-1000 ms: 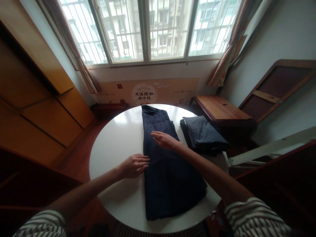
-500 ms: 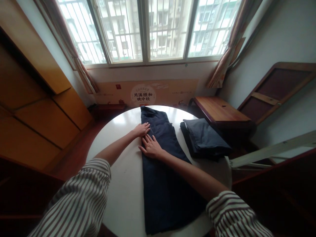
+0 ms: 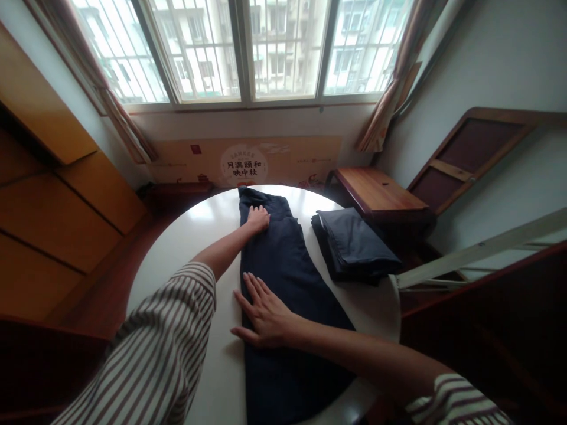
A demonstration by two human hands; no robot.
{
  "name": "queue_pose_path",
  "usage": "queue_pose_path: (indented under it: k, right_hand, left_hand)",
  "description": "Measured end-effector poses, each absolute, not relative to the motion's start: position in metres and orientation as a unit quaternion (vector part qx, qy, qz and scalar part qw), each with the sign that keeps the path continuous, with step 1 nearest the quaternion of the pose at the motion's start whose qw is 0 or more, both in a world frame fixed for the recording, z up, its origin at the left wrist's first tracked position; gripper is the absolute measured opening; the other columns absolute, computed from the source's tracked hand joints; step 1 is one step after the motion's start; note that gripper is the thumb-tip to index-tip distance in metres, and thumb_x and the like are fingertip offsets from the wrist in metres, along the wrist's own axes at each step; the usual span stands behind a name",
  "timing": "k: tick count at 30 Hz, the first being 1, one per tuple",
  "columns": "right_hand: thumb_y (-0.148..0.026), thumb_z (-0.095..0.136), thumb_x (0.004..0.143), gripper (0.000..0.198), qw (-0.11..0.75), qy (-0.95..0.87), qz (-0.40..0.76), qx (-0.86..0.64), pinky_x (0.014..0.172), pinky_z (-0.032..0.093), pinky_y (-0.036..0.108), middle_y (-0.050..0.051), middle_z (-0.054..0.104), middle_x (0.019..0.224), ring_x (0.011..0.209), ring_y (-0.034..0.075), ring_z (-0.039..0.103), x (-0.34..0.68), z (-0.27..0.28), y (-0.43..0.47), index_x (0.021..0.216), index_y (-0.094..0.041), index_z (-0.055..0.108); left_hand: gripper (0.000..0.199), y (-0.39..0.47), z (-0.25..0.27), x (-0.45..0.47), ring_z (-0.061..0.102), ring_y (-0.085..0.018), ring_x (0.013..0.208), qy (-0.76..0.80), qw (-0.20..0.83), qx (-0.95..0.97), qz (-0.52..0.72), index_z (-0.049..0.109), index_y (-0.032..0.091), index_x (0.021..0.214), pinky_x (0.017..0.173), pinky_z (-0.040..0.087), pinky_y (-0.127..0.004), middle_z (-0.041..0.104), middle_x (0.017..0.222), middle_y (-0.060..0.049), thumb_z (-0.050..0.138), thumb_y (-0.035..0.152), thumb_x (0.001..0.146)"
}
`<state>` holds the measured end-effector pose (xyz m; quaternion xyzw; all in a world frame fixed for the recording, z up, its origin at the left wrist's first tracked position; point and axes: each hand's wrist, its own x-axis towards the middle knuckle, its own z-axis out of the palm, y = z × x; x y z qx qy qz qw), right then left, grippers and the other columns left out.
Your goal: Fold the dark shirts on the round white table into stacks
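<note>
Dark navy trousers (image 3: 283, 260), folded lengthwise, lie flat along a round white table (image 3: 186, 236), with the waist end toward the window. Near that end, my left hand (image 3: 258, 218) rests on the cloth, its fingers bent and closed against the fabric. How much cloth is gathered under them is hidden. Lower down, my right hand (image 3: 268, 319) lies flat on the trousers. Its fingers are spread, and the fingertips reach past the left edge of the cloth.
A stack of folded dark garments (image 3: 357, 242) sits at the table's right side. Beyond it stands a low wooden table (image 3: 381, 189), with a framed panel (image 3: 478, 153) leaning on the wall. Wooden cabinets (image 3: 66, 206) stand at left, and a barred window (image 3: 248, 47) is ahead.
My right hand has slid down the trousers toward me, and its fingers have spread. My left hand has moved a little toward the waist end, its fingers now curled. The view has shifted slightly.
</note>
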<state>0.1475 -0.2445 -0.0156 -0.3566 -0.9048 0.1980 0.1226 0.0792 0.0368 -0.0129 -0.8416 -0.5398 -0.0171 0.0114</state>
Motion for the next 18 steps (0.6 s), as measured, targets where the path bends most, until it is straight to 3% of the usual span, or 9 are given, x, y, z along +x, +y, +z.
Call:
queue_pose_path:
  k: [3, 8, 13, 14, 16, 18]
  right_hand:
    - [-0.067, 0.037, 0.095, 0.086, 0.123, -0.902, 0.204, -0.359, 0.122, 0.007, 0.048, 0.022, -0.005, 0.162, 0.150, 0.034, -0.005, 0.147, -0.013, -0.242, 0.156, -0.008, 0.024]
    - [-0.064, 0.038, 0.096, 0.083, 0.116, -0.902, 0.195, -0.367, 0.122, 0.009, 0.050, 0.021, 0.001, 0.162, 0.151, 0.034, 0.000, 0.146, -0.013, -0.244, 0.156, -0.008, 0.024]
    - [-0.066, 0.038, 0.095, 0.082, 0.132, -0.903, 0.196, -0.358, 0.120, 0.015, 0.052, 0.023, 0.007, 0.163, 0.151, 0.037, 0.001, 0.145, -0.013, -0.258, 0.154, -0.009, 0.029]
    - [-0.065, 0.039, 0.094, 0.080, 0.142, -0.904, 0.190, -0.356, 0.119, 0.019, 0.051, 0.024, 0.013, 0.162, 0.150, 0.037, 0.008, 0.145, -0.011, -0.258, 0.152, -0.009, 0.033]
    - [-0.056, 0.041, 0.097, 0.066, 0.157, -0.901, 0.179, -0.364, 0.113, 0.032, 0.046, 0.023, 0.040, 0.151, 0.142, 0.034, 0.036, 0.144, -0.004, -0.247, 0.145, -0.010, 0.042]
    - [-0.037, 0.038, 0.099, 0.044, 0.158, -0.886, 0.169, -0.403, 0.099, 0.045, 0.037, 0.017, 0.064, 0.126, 0.117, 0.026, 0.060, 0.147, 0.009, -0.221, 0.134, -0.013, 0.051]
  left_hand:
    - [0.066, 0.009, -0.025, 0.114, 0.028, -0.031, 0.147, -0.489, -0.002, -0.872, -0.030, 0.037, 0.008, 0.150, 0.119, 0.019, -0.048, 0.029, 0.159, -0.018, 0.020, 0.049, 0.101]
    - [0.075, -0.005, -0.044, 0.149, 0.012, -0.031, 0.152, -0.480, -0.063, -0.873, -0.066, 0.026, 0.014, 0.156, 0.119, 0.011, -0.060, 0.017, 0.164, -0.013, 0.019, 0.061, 0.097]
    - [0.067, 0.027, -0.037, 0.162, 0.013, -0.029, 0.152, -0.480, -0.102, -0.869, -0.056, 0.033, 0.019, 0.153, 0.119, 0.011, -0.061, 0.019, 0.164, -0.009, 0.021, 0.056, 0.099]
    - [0.065, 0.033, -0.034, 0.162, 0.016, -0.027, 0.151, -0.477, -0.106, -0.871, -0.055, 0.034, 0.020, 0.153, 0.120, 0.014, -0.058, 0.022, 0.163, -0.008, 0.019, 0.053, 0.100]
    - [0.061, 0.045, -0.027, 0.157, 0.023, -0.021, 0.149, -0.477, -0.103, -0.870, -0.060, 0.033, 0.018, 0.153, 0.121, 0.021, -0.047, 0.028, 0.161, -0.006, 0.013, 0.044, 0.102]
    - [0.058, 0.054, -0.020, 0.142, 0.026, -0.016, 0.148, -0.487, -0.089, -0.866, -0.072, 0.030, 0.014, 0.154, 0.121, 0.023, -0.037, 0.029, 0.161, -0.007, 0.010, 0.033, 0.103]
